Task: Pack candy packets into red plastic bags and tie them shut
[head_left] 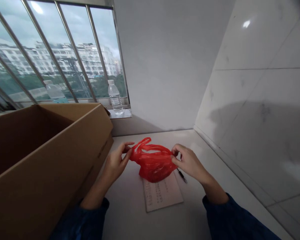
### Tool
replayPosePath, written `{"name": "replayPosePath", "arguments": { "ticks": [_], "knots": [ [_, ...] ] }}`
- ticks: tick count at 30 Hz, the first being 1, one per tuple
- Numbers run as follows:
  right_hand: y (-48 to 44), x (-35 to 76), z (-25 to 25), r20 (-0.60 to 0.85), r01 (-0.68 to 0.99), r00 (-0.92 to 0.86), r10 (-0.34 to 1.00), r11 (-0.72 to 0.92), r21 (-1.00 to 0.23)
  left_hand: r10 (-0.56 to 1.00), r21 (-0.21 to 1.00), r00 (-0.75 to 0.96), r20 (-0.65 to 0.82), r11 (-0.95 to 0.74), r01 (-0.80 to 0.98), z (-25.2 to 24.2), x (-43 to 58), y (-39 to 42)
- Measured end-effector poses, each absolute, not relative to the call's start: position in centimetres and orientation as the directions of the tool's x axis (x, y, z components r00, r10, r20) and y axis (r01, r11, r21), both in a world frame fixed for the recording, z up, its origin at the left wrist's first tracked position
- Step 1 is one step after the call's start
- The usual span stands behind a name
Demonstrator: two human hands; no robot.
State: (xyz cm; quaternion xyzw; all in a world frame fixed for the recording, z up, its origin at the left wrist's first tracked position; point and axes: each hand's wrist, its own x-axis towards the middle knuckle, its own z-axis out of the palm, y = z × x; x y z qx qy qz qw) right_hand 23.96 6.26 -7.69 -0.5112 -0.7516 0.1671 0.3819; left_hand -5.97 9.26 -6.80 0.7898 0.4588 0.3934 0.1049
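Note:
A thin red plastic bag (pixel 156 166) is stretched between my two hands above the table. My left hand (pixel 117 161) pinches its left edge between thumb and fingers, near a loop of the handle. At the opposite edge, my right hand (pixel 186 160) is closed on the plastic in the same way. The bag sags in the middle, and I cannot tell whether anything is inside. Below it lies a paper pad (pixel 162 196) with rows of handwriting, its upper part covered by the bag. A black pen (pixel 182 176) rests beside the pad, partly hidden near my right hand.
A large open cardboard box (pixel 52 150) takes up the left side. On the sill behind it stands a clear plastic bottle (pixel 115 98), with another bottle (pixel 55 92) farther left by the barred window. A tiled wall (pixel 260 133) borders the white table (pixel 125 213) on the right.

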Motion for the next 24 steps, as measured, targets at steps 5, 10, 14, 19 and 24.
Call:
{"name": "replayPosePath", "arguments": {
  "ticks": [5,10,14,19,24],
  "knots": [
    [5.0,22.6,-7.1,0.395,0.46,-0.244,0.885,0.465,-0.756,0.753,0.534,0.496,0.432,-0.657,0.532,-5.2,-4.3,6.4],
    [5.3,23.3,-7.3,0.465,0.431,-0.056,0.883,0.442,-0.787,0.667,0.371,0.564,0.487,-0.742,0.558,-3.9,-4.3,5.3],
    [5.9,24.9,-7.1,0.485,0.521,0.129,0.865,0.357,-0.775,0.636,0.322,0.578,0.512,-0.766,0.557,-2.7,-5.1,5.1],
    [2.2,23.0,-4.8,0.8,0.629,0.082,0.594,0.592,-0.504,0.601,0.219,0.698,0.389,-0.797,0.563,-2.2,-3.7,3.8],
    [0.1,19.9,-4.4,0.842,0.559,-0.29,0.455,0.795,-0.236,0.55,0.24,0.76,0.347,-0.835,0.495,-2.8,-2.3,2.9]
  ]
}}
